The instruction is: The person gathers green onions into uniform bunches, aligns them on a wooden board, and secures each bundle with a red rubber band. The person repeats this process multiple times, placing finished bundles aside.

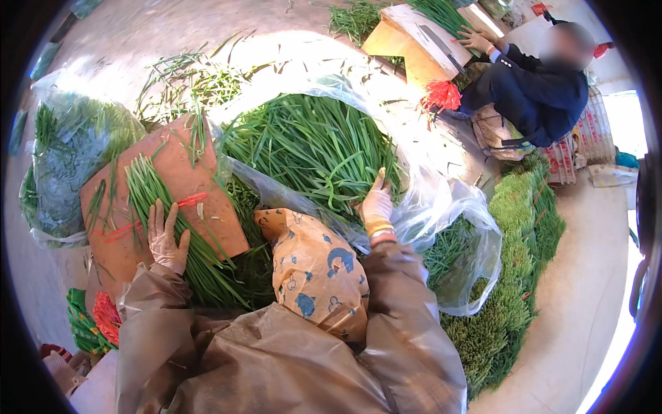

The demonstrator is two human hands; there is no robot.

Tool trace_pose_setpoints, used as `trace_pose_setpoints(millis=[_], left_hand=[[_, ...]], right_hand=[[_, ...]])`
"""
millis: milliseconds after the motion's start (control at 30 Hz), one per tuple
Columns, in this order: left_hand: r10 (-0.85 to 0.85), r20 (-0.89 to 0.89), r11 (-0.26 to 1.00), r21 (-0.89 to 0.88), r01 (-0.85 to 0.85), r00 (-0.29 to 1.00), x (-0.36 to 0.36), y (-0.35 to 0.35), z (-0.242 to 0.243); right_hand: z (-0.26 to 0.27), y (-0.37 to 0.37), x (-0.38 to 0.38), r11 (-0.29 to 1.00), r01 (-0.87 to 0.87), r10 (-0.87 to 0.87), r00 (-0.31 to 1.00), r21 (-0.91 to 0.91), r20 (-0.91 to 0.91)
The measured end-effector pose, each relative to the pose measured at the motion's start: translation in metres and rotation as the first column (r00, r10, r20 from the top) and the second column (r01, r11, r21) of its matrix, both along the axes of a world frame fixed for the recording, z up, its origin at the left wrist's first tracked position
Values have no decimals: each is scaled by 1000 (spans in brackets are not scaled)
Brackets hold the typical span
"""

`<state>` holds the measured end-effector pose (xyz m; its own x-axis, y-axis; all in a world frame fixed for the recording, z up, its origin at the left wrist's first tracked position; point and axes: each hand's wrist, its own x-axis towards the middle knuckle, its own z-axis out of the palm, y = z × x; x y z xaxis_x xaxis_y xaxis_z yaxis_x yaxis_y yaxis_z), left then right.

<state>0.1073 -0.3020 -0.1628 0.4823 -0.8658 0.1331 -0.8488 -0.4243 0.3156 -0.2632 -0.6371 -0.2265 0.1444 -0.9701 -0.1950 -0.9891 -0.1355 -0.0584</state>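
Note:
My left hand, in a thin glove, lies with fingers spread on a bundle of garlic chives. The bundle rests slantwise on a reddish-brown board. A red string shows to the right of the bundle and more red string to its left. My right hand, also gloved, touches the near right edge of a large heap of loose chives in a clear plastic bag. Whether its fingers hold any leaves cannot be made out.
Another person sits at upper right, hands on chives at a tilted board bearing a knife. Tied chive bundles line the right side. A filled plastic bag stands left; red strings lie lower left.

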Motion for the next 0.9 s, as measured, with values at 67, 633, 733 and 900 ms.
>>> trace_pose_setpoints(millis=[67,633,733,900], left_hand=[[2,5,1000,-3,-2,1000,1,1,2],[-406,-720,898,-198,394,563,-157,-212,53],[-356,-773,792,48,609,525,-186,-254,31],[-308,-780,746,157,647,545,-208,-271,-27]], right_hand=[[14,-16,5,972,99,-114,992,214,58],[110,-72,4,806,-123,-133,915,579,380],[119,-62,3,808,-125,-165,890,576,425],[93,-76,-12,673,-172,-288,835,719,470]])
